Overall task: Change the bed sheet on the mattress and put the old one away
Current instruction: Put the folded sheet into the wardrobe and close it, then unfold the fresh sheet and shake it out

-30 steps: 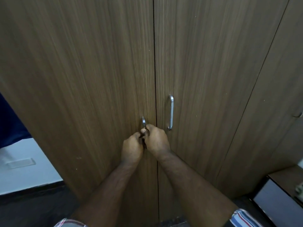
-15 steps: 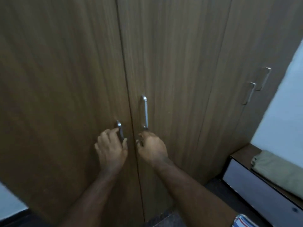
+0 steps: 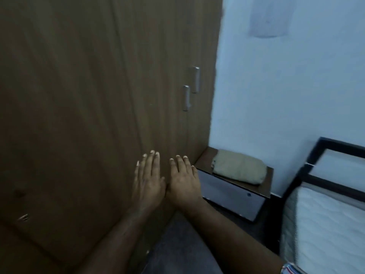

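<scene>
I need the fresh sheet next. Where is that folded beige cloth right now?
In the head view the folded beige cloth lies on the small bedside cabinet, right of the wardrobe and left of the bare mattress.

Wardrobe (image 3: 88,115) stands left of me; right of it a nightstand (image 3: 233,196) carries a folded sheet (image 3: 239,169); mattress (image 3: 325,230) lies farthest right.

Brown wardrobe doors (image 3: 88,95), pale blue wall (image 3: 296,86), low bedside cabinet (image 3: 233,196)

I see a dim, bluish, motion-smeared frame: the wardrobe (image 3: 88,115) sits dark and streaked, the wall (image 3: 286,95) right of it brighter, edges bowed by the wide lens.
</scene>
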